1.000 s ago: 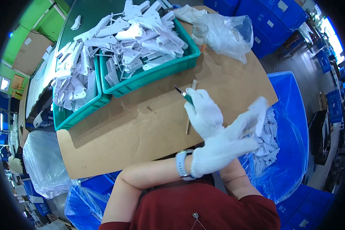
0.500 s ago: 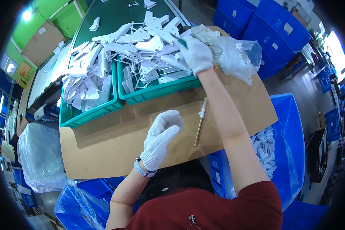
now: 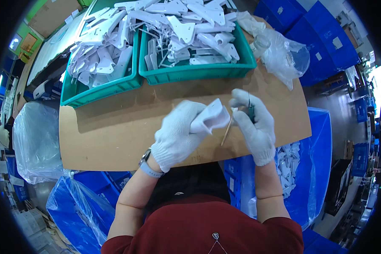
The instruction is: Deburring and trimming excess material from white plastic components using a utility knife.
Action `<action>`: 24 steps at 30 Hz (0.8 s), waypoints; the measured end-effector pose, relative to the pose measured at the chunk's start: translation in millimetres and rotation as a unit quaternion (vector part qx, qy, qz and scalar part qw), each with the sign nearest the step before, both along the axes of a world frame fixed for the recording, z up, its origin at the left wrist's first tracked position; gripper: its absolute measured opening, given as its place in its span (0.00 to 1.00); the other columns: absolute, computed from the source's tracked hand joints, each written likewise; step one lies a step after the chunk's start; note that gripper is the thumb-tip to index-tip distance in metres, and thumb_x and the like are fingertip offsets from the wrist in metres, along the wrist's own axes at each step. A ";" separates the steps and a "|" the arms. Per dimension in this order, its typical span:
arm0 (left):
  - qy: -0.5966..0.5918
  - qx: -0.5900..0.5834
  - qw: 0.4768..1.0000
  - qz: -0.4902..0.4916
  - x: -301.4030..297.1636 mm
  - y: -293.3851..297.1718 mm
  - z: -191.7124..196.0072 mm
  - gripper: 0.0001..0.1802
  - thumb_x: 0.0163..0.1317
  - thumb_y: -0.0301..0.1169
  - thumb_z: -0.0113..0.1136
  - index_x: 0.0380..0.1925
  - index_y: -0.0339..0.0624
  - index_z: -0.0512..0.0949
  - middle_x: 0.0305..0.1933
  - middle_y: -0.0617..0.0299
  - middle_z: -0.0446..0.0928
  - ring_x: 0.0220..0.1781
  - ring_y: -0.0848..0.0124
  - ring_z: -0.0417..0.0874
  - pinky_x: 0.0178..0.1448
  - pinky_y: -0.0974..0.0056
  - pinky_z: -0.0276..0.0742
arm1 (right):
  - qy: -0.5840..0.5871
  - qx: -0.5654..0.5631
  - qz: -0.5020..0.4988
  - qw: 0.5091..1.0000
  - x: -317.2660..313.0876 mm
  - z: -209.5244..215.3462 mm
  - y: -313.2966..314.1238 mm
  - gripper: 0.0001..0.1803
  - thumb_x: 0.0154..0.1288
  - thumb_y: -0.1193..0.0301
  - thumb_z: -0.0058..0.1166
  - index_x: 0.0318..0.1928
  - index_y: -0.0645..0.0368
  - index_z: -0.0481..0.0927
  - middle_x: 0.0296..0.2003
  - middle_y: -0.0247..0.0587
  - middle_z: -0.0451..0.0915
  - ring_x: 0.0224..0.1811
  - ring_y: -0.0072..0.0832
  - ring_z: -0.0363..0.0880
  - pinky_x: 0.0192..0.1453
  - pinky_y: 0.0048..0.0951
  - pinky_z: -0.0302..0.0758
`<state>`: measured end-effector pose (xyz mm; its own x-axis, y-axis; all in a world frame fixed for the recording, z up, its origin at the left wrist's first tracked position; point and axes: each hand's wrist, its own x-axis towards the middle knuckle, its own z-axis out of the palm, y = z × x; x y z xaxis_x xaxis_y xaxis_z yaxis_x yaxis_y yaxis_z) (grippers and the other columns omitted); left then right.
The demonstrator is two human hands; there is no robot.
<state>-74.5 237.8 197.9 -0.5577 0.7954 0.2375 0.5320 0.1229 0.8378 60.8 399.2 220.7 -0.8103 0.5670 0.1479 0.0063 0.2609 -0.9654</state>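
My left hand (image 3: 175, 133), in a white knitted glove, grips a white moulded plastic part (image 3: 211, 117) above the cardboard table. One hollow, folded-looking end of the part faces my right hand (image 3: 258, 129). That hand, also gloved, is closed round a small green-handled tool (image 3: 251, 113) with a thin dark tip pointing up; its exact kind is unclear. A small gap lies between the right fingers and the part. Beneath them on the cardboard rests a thin brown stick (image 3: 227, 133), its white-wrapped far end partly hidden.
Two green trays, a left one (image 3: 110, 94) and a right one (image 3: 199, 75), stand heaped with similar white parts beyond my hands. A clear plastic bag (image 3: 283, 59) lies beside them. Blue bins, one (image 3: 315, 169) with white pieces, flank the cardboard tabletop (image 3: 114, 148).
My right hand has drawn back from the heaped parts toward me with the green tool. My left hand, empty before, now holds a white plastic part. The view has shifted.
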 end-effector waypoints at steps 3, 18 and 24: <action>0.256 -0.023 0.964 0.063 -6.9 -10.2 6.1 0.20 0.47 0.29 0.72 0.43 0.49 0.80 0.43 0.58 0.78 0.48 0.51 0.80 0.49 0.52 0.77 | 0.008 0.148 -0.015 0.989 23.0 3.6 1.4 0.25 0.71 0.73 0.61 0.66 0.64 0.75 0.53 0.41 0.81 0.42 0.22 0.79 0.49 0.27 0.78; -0.068 -0.116 0.991 0.027 2.3 -22.9 24.8 0.45 0.56 0.22 0.66 0.75 0.42 0.60 0.58 0.55 0.79 0.61 0.61 0.79 0.59 0.63 0.76 | 0.007 0.288 -0.018 0.957 31.5 9.0 -14.5 0.24 0.56 0.77 0.69 0.56 0.60 0.83 0.40 0.44 0.85 0.38 0.45 0.83 0.46 0.40 0.80; -0.197 -0.006 0.980 0.011 5.2 -11.7 3.7 0.53 0.53 0.32 0.76 0.76 0.41 0.56 0.72 0.46 0.70 0.71 0.57 0.75 0.69 0.56 0.74 | 0.042 0.377 0.018 0.925 18.3 -1.6 -20.1 0.29 0.52 0.76 0.72 0.58 0.56 0.84 0.39 0.40 0.85 0.35 0.38 0.82 0.40 0.37 0.78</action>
<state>-69.2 226.1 201.6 -0.6213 0.7835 -0.0090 0.1643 0.1416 0.9762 79.0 379.2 219.1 -0.7939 0.2495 0.5546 -0.0827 0.8592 -0.5049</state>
